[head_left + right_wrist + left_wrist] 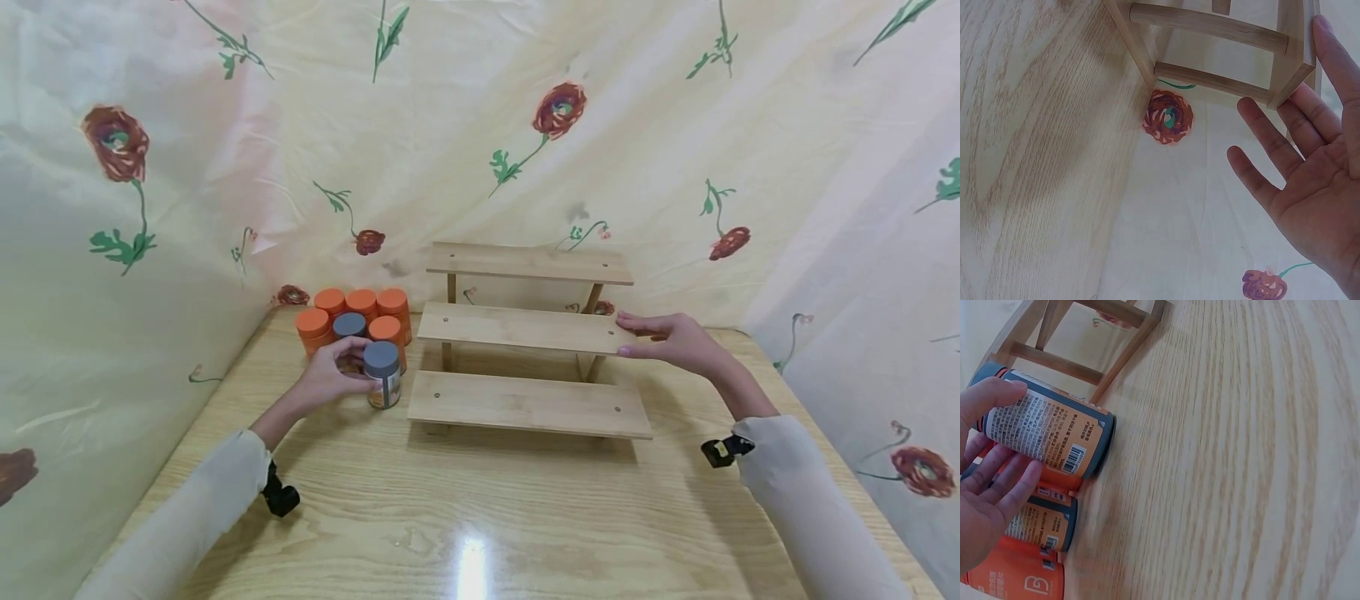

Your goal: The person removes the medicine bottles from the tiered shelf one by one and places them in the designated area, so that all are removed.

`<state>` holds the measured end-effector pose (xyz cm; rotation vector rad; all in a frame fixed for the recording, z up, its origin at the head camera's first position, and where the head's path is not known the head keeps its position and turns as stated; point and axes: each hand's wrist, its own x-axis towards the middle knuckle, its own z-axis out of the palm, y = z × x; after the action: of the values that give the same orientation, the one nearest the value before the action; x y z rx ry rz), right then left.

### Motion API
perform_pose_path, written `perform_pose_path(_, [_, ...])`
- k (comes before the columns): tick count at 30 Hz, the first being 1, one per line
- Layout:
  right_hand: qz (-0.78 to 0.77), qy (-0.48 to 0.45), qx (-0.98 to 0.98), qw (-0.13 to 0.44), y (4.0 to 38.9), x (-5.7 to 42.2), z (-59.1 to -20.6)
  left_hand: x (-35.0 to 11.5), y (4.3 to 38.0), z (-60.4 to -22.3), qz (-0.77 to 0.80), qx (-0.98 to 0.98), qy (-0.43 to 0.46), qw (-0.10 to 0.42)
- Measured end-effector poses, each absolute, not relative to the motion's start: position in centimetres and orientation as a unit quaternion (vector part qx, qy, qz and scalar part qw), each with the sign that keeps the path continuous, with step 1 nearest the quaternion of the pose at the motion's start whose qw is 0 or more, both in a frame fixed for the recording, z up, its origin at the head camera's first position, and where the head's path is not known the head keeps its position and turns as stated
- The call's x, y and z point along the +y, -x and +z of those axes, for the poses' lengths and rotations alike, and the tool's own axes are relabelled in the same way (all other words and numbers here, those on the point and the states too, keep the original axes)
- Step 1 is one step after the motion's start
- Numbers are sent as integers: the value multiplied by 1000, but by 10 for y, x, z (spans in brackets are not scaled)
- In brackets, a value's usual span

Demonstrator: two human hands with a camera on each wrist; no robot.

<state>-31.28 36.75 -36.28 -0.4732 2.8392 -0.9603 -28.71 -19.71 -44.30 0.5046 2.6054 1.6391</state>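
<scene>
In the head view my left hand (335, 372) holds a jar (385, 387) with a grey lid, just left of the tiered wooden shelf (525, 406). Seen from the left wrist, my thumb lies along one side of this jar (1054, 425), near its lid, and the fingers are on the other side. Its label carries small print and a barcode. At the shelf's right end, my right hand (678, 340) grips the middle tier between thumb and fingers. The right wrist view shows this hand's lower fingers (1269, 134) stretched out below the board.
Behind the left hand, several jars with orange lids (362, 302) stand grouped around another grey-lidded jar (349, 324). A wood-grain table (420, 508) carries everything. Flower-printed cloth (450, 150) hangs at the back and both sides, close behind the shelf.
</scene>
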Motion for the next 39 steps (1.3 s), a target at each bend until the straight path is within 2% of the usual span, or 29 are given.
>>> perform_pose_path(8, [-316,153,935,55,313,367,-362,-200,288,-448,530,830,-171,-10])
perform_pose_path(39, [-309,145,938,55,311,366,-361,-199,285,-447,553,817,-162,0])
